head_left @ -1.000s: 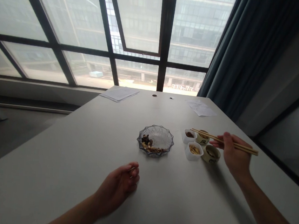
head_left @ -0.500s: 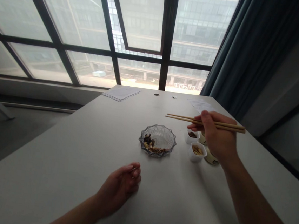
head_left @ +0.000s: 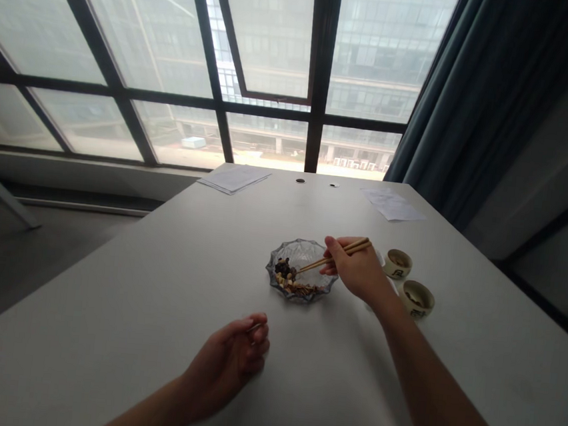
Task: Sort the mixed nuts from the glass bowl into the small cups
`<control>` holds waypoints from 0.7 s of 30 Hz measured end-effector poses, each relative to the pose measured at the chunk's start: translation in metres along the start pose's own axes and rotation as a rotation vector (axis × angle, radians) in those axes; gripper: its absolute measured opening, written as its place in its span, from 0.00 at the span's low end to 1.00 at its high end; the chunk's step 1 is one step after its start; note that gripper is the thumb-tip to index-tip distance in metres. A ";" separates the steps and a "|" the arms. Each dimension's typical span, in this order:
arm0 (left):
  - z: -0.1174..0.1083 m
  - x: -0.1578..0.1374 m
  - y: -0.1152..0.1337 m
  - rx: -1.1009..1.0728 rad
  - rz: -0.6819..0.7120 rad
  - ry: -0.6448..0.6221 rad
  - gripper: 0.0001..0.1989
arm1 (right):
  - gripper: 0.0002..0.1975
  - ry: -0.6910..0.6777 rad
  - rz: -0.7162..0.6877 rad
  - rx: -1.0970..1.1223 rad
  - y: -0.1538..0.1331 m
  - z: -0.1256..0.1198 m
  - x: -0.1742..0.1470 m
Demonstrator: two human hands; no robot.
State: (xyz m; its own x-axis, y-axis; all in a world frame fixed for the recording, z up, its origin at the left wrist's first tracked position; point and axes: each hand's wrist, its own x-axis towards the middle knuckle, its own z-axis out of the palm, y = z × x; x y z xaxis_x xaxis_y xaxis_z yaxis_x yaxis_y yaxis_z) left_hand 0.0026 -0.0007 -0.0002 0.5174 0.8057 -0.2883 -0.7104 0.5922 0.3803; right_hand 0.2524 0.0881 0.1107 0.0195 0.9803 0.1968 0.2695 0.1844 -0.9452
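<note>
Head view: in the right hand (head_left: 356, 267), closed around a pair of wooden chopsticks (head_left: 314, 265), pointing down and leftward into the scalloped glass bowl (head_left: 305, 247). Tips just beside the dark dried pieces (head_left: 283, 267) in the left part of the bowl, with pale pieces (head_left: 285, 282) and brown strips (head_left: 311, 289) along the near wall; impossible to tell whether touching or pinching any. Nearer to the body, apart from the bowl, a left hand (head_left: 232, 359), half open with loosely curled fingers and nothing visible inside. Possible troubles from here, in judgement: slipping of a piece from such thin tips, because of uneven shape; mixing of the separate heaps, by too strong a push; sliding of the bowl, for lack of any steadying by the left hand. Further to the right, near the wrist, two small ceramic cups (head_left: 405, 273), at risk of a knock from careless drawing back of the forearm. Around all, the white worktop (head_left: 157, 281); at its far end, papers (head_left: 236, 179).
</note>
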 end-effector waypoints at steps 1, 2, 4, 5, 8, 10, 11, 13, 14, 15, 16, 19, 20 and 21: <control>0.000 0.000 0.000 -0.004 -0.002 0.000 0.07 | 0.22 0.004 -0.003 0.000 0.003 0.004 0.000; 0.000 -0.001 0.000 -0.007 -0.004 0.000 0.07 | 0.22 0.005 -0.009 -0.004 0.006 0.007 0.000; -0.001 -0.001 0.000 -0.009 -0.007 -0.002 0.06 | 0.22 0.006 -0.018 -0.019 0.009 0.013 0.000; -0.001 -0.001 0.000 -0.010 -0.007 -0.003 0.06 | 0.22 0.001 -0.023 -0.029 0.010 0.015 0.000; -0.001 -0.001 0.000 -0.016 -0.007 -0.005 0.07 | 0.22 -0.002 -0.021 -0.041 0.010 0.019 -0.002; -0.001 -0.001 0.000 -0.019 -0.005 0.000 0.07 | 0.23 0.002 -0.020 -0.044 0.008 0.019 -0.003; -0.001 -0.001 0.000 -0.019 -0.004 0.004 0.07 | 0.23 0.002 -0.024 -0.049 0.007 0.017 -0.003; 0.000 -0.001 0.000 -0.016 -0.004 0.012 0.06 | 0.24 0.002 -0.042 -0.062 0.005 0.014 -0.004; 0.001 -0.001 0.000 -0.015 -0.005 0.013 0.07 | 0.24 0.003 -0.051 -0.065 0.004 0.013 -0.004; 0.001 -0.001 0.000 -0.015 -0.006 0.012 0.07 | 0.25 0.002 -0.058 -0.067 0.004 0.012 -0.005; 0.002 -0.001 0.000 -0.017 -0.007 0.010 0.07 | 0.24 -0.004 -0.063 -0.071 0.003 0.011 -0.005; 0.002 0.000 0.000 -0.023 -0.006 -0.004 0.07 | 0.23 -0.039 -0.074 -0.089 0.006 0.013 -0.008; 0.002 0.000 0.001 -0.025 -0.006 -0.008 0.07 | 0.23 -0.051 -0.085 -0.095 0.007 0.014 -0.009; 0.001 0.000 0.001 -0.026 -0.005 -0.012 0.07 | 0.23 -0.056 -0.099 -0.100 0.009 0.015 -0.010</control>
State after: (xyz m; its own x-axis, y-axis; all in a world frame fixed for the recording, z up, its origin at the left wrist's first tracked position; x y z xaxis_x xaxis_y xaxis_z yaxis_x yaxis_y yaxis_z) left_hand 0.0029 -0.0001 0.0013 0.5269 0.8027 -0.2794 -0.7198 0.5962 0.3556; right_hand 0.2400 0.0814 0.0964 -0.0649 0.9607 0.2700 0.3624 0.2748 -0.8906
